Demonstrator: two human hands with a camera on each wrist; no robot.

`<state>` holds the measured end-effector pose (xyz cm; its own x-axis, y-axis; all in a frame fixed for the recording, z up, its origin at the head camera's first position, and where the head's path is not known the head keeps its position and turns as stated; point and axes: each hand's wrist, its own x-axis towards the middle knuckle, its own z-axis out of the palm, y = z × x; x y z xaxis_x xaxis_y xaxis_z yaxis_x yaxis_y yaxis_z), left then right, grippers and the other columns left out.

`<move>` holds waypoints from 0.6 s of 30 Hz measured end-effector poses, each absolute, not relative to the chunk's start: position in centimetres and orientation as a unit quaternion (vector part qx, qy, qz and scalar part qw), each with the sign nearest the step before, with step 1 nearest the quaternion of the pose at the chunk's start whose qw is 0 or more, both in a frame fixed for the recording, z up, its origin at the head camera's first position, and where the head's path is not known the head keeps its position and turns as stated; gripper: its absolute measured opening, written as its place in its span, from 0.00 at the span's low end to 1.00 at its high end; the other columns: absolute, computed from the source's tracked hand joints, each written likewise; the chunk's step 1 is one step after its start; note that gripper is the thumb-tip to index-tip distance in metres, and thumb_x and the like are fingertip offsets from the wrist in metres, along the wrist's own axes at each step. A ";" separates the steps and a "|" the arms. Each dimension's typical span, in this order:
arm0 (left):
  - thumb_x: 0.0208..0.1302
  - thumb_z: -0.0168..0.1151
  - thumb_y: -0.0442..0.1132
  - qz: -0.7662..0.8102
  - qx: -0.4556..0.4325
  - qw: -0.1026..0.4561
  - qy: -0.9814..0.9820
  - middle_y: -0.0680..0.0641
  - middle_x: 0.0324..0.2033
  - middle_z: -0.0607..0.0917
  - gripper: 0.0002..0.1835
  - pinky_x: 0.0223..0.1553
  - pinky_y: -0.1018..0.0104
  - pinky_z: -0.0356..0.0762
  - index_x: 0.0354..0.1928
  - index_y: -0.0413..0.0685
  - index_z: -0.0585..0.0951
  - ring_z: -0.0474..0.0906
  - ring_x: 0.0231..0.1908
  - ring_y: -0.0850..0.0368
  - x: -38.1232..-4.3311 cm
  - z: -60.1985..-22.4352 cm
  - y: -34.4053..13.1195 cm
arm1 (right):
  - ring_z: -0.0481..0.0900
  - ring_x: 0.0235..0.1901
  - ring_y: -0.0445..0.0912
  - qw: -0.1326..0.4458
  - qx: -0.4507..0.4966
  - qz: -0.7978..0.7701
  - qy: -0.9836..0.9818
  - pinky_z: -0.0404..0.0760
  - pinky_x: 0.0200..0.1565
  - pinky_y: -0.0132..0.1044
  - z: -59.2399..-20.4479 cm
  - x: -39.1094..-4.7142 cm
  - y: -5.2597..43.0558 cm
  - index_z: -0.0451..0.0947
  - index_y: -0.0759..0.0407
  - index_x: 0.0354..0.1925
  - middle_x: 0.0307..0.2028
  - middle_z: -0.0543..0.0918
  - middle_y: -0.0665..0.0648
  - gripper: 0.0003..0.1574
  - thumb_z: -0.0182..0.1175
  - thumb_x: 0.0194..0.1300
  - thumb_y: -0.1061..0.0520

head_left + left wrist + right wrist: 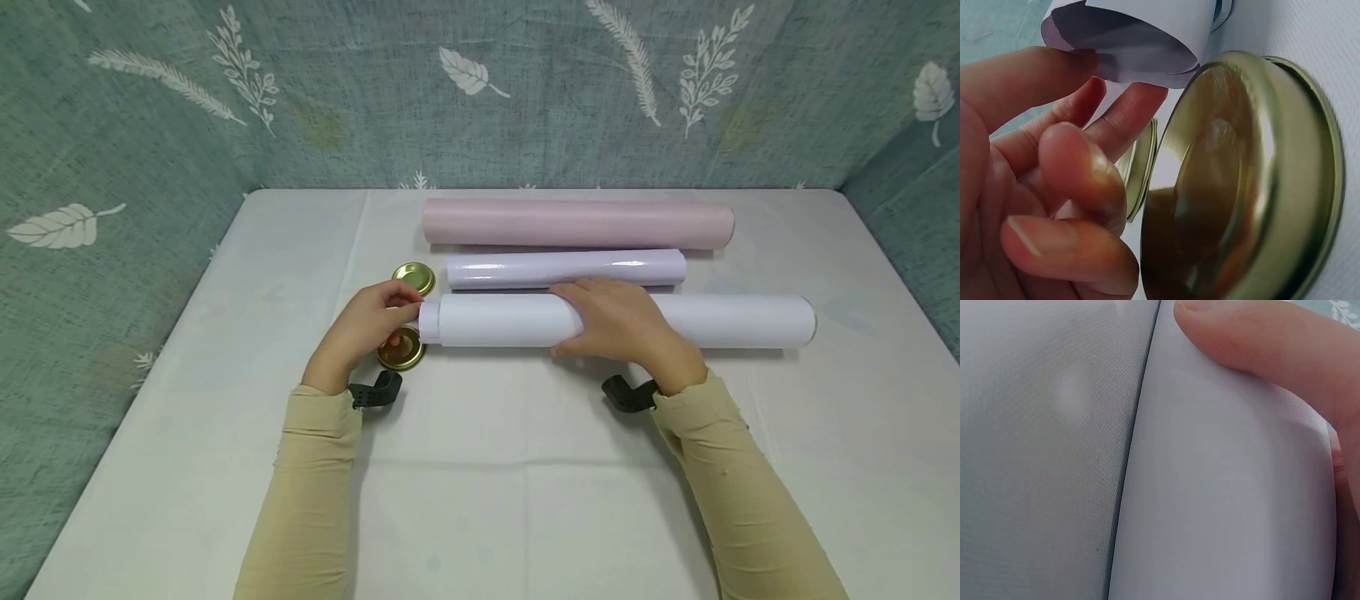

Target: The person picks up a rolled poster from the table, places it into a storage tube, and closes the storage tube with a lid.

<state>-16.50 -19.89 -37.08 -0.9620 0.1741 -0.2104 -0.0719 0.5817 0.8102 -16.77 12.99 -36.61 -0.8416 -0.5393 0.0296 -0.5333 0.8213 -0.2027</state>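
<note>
A white tube (495,321) lies crosswise on the table, with a rolled white paper (430,322) sticking a little out of its left end. My left hand (366,321) pinches the rim of this roll; in the left wrist view a fingertip reaches into the hollow paper roll (1141,47). From above, my right hand (618,321) grips the tube near its middle, thumb on the near side. Two gold metal lids lie by the left hand: the near lid (405,350) just under its fingers, the far lid (415,276) beyond it.
Behind the white tube lie a shorter glossy pale lilac roll (525,271) and a thick pink roll (577,223). A white cloth covers the table (480,517). Green leaf-patterned fabric (525,92) rises at the back and both sides.
</note>
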 end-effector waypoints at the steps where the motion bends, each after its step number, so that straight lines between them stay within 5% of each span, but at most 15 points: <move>1: 0.61 0.52 0.41 0.457 0.028 0.135 0.879 0.44 0.30 0.75 0.09 0.20 0.66 0.69 0.42 0.48 0.75 0.68 0.17 0.57 -16.5 -37.1 -19.8 | 0.70 0.51 0.48 0.015 -0.281 -0.102 0.954 0.69 0.46 0.46 -36.6 -16.8 13.0 0.67 0.44 0.57 0.52 0.74 0.50 0.48 0.65 0.37 0.30; 18: 0.63 0.53 0.44 0.458 0.038 0.132 0.878 0.42 0.25 0.74 0.09 0.19 0.65 0.69 0.41 0.50 0.75 0.69 0.16 0.56 -16.4 -37.1 -19.5 | 0.71 0.51 0.48 0.014 -0.283 -0.101 0.954 0.70 0.46 0.46 -36.6 -16.7 13.1 0.67 0.44 0.57 0.51 0.74 0.50 0.48 0.65 0.37 0.30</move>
<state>-16.38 -19.49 -37.08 -0.9622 0.1878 -0.1973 -0.0541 0.5782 0.8141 -16.65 13.10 -36.61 -0.8399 -0.5418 0.0311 -0.5363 0.8197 -0.2013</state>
